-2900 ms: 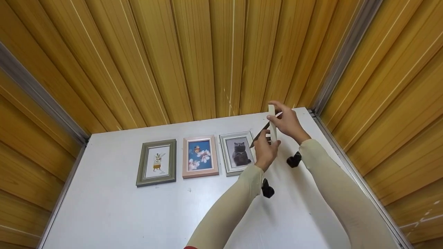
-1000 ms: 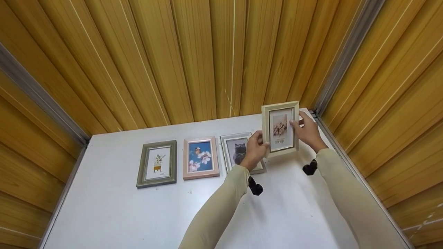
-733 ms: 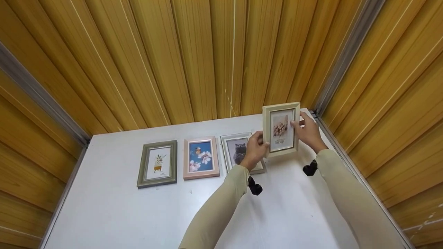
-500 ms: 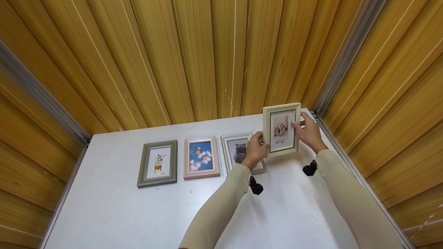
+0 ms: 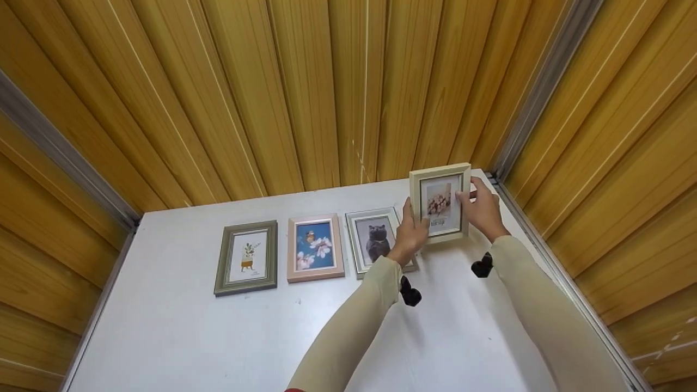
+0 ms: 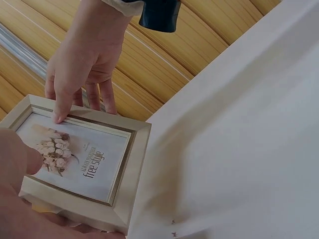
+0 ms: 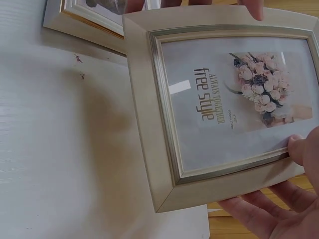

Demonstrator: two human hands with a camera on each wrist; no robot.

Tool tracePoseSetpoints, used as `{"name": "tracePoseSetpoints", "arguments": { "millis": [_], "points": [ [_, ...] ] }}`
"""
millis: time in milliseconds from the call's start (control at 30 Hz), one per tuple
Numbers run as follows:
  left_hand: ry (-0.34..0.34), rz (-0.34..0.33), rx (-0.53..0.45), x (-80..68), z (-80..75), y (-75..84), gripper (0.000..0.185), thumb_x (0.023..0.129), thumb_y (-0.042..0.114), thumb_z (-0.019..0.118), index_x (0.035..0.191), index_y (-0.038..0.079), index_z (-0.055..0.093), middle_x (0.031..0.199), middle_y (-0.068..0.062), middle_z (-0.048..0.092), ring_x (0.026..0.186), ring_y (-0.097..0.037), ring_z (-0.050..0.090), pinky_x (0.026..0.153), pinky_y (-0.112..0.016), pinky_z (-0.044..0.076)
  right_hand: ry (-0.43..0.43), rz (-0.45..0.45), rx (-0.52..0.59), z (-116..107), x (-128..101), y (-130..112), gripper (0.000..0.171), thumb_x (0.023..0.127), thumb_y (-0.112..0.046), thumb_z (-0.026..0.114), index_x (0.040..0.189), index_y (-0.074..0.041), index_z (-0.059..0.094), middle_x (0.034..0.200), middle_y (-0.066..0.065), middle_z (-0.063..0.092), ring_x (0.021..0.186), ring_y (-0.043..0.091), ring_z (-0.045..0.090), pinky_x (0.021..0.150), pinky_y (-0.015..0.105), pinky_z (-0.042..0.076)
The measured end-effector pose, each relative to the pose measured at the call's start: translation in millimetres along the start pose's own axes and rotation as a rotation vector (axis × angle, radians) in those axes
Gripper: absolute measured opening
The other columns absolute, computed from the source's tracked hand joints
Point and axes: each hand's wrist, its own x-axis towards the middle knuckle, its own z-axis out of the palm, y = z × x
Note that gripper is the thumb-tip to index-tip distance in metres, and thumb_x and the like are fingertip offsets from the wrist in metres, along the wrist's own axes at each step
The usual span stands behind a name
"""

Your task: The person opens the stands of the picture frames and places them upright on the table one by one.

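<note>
A cream picture frame (image 5: 440,238) with a flower bouquet print is held upright between both hands, in front of the white board's top right part. My left hand (image 5: 411,237) grips its left side, thumb over the front edge. On the opposite side my right hand (image 5: 483,211) holds it, with the thumb on the front and the other fingers behind. The right wrist view shows the print's "free style" lettering close up, and the picture frame (image 7: 149,114) stands off the board there, casting a shadow. Behind my left hand, a silver frame (image 5: 359,256) with a cat picture is partly covered.
A green frame (image 5: 219,267) and a pink frame (image 5: 292,245) hang in a row on the white board (image 5: 179,337), left of the cat picture. Wood-look panels (image 5: 305,98) surround the board above and on both sides. Small marks (image 7: 78,59) show on the board beside the cream frame.
The cream frame, earlier seen edge-on, has been turned to face the camera. Since half a second ago it has shifted slightly left, and my left hand's thumb has moved further over its front.
</note>
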Motion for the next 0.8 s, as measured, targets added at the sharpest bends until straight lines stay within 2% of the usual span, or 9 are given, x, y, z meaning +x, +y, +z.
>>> {"name": "tracePoseSetpoints", "arguments": {
  "millis": [100,267,600,800],
  "points": [
    [-0.019,-0.014,0.004,0.4,1.8,-3.5,0.073,0.106,0.024,0.054,0.166,0.023,0.012,0.163,-0.017,0.035,0.143,-0.040,0.042,0.117,-0.050,0.034,0.005,0.002,0.002,1,-1,2,0.048,0.106,-0.025,0.057,0.149,-0.010,0.045,0.118,0.028,0.068,0.100,0.041,0.070,0.080,0.055,0.056],
    [-0.042,0.005,-0.013,1.7,3.2,-9.5,0.074,0.106,0.023,0.054,0.166,0.021,0.011,0.165,-0.016,0.031,0.146,-0.039,0.037,0.119,-0.051,0.030,0.018,0.011,0.001,4,-3,6,0.046,0.106,-0.023,0.057,0.148,-0.010,0.045,0.116,0.028,0.069,0.100,0.043,0.070,0.082,0.057,0.056],
    [-0.062,0.021,0.015,3.1,6.5,-20.6,0.076,0.104,0.021,0.056,0.165,0.022,0.012,0.166,-0.016,0.030,0.147,-0.039,0.036,0.119,-0.051,0.029,0.036,0.013,0.020,11,-9,14,0.045,0.106,-0.021,0.056,0.147,-0.008,0.043,0.116,0.029,0.068,0.100,0.043,0.070,0.083,0.057,0.056],
    [-0.061,0.056,0.068,3.7,9.2,-25.5,0.078,0.102,0.020,0.060,0.165,0.018,0.013,0.159,-0.019,0.040,0.142,-0.037,0.044,0.118,-0.049,0.033,0.041,0.004,0.025,15,-13,20,0.044,0.107,-0.019,0.054,0.146,-0.005,0.042,0.115,0.030,0.068,0.099,0.044,0.070,0.082,0.058,0.056]
  ]
}}
